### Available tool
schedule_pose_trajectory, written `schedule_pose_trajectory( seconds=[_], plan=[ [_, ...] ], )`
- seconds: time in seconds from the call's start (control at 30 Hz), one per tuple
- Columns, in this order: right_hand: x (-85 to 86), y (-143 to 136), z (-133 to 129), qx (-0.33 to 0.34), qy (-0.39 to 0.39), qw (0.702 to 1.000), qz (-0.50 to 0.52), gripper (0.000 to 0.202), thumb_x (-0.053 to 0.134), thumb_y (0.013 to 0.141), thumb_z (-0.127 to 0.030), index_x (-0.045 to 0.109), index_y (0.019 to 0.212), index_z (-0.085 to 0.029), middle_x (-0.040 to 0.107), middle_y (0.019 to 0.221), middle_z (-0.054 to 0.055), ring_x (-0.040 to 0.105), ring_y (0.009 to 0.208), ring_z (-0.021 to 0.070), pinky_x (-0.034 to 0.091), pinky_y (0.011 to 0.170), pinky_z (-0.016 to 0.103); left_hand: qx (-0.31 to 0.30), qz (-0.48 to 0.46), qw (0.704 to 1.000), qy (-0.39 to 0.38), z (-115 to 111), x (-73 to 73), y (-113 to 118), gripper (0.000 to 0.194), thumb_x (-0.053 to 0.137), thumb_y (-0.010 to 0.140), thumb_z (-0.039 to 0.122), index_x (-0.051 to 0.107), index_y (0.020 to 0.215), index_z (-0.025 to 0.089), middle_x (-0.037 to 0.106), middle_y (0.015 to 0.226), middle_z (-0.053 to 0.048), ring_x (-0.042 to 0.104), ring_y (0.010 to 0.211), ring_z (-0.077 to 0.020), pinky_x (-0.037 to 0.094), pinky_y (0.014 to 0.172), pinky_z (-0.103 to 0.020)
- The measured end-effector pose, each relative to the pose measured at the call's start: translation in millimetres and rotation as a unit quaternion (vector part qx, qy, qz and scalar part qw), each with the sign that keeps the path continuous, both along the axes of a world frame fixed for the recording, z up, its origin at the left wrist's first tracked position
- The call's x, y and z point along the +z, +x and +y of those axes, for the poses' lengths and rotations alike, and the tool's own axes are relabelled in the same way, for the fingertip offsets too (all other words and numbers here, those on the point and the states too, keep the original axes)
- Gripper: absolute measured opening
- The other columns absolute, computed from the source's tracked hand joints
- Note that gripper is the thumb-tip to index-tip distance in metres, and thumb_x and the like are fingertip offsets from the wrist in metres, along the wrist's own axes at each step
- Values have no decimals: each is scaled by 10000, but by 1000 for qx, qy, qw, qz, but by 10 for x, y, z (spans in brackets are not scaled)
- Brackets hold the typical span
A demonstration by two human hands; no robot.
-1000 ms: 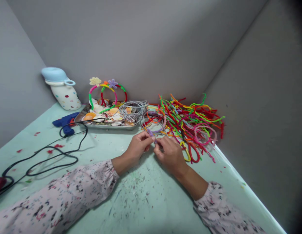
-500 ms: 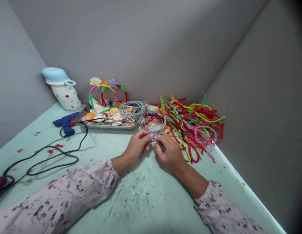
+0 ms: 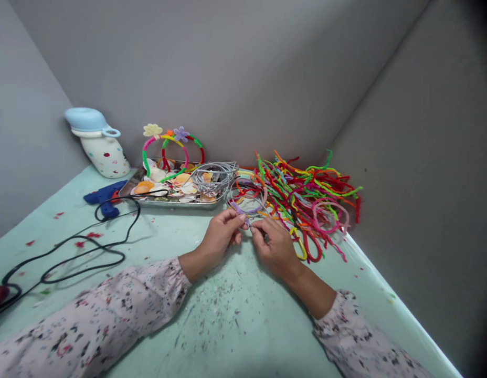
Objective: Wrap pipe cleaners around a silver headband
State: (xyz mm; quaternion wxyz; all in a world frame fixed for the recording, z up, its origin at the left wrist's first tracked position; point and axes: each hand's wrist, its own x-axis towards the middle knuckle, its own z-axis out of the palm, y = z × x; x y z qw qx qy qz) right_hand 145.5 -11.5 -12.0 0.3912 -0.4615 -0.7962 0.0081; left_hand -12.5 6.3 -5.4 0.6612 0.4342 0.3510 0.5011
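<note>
Between my two hands is a thin grey wire hoop point(image 3: 230, 195), partly wrapped with a purple pipe cleaner point(image 3: 237, 208). My left hand point(image 3: 222, 233) pinches the wrapped part between thumb and fingers. Close by on the right, my right hand point(image 3: 273, 244) is closed with its fingertips at the end of the purple wrap; its fingers partly hide what they grip. Just beyond the hands, more wire loops and a pale pink wrapped ring point(image 3: 264, 196) lie at the edge of a heap of colourful pipe cleaners point(image 3: 302, 184).
A metal tray point(image 3: 176, 205) holds shells, a coil of grey wire point(image 3: 215, 176) and two upright wrapped hoops with flowers. Scissors point(image 3: 313, 249) lie by the heap. At left are a blue glue gun point(image 3: 105, 197), its black cable point(image 3: 90, 266) and a white bottle point(image 3: 105, 152).
My right fingertips have shifted slightly away from the left ones along the purple wrap. The left hand keeps its pinch, and the rest of the table looks the same.
</note>
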Motion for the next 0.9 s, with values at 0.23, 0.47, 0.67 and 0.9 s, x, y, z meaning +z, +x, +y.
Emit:
schedule_pose_trajectory(
  seconds=[0.23,0.47,0.67,0.9],
  plan=[
    [5,2,6,-2,-3,1000,11,127,493,897,-186,614,862,-198,635,802,40,565,777,194,423,731,325,4,6,1000,0,3,-23,6,272,721,737,365,566,810,153,632,741,6,475,415,-22,315,392,-159],
    [23,3,-7,3,-15,1000,20,163,457,922,-202,614,879,-199,627,812,44,564,791,192,429,735,325,22,23,999,3,0,-30,10,261,731,726,357,592,800,149,623,702,13,477,423,-30,315,402,-175],
    [36,3,-7,10,-18,1000,16,177,438,928,-190,609,884,-202,626,817,42,564,787,189,430,726,321,31,30,999,9,3,-30,13,249,731,726,346,602,802,147,624,701,15,480,429,-34,319,403,-181],
    [30,-1,-5,12,-23,1000,7,180,436,932,-186,610,886,-200,630,818,39,565,783,190,424,728,324,39,42,998,-3,-1,-7,13,248,737,719,334,606,818,148,644,738,-1,494,437,-37,319,404,-183]
  ],
)
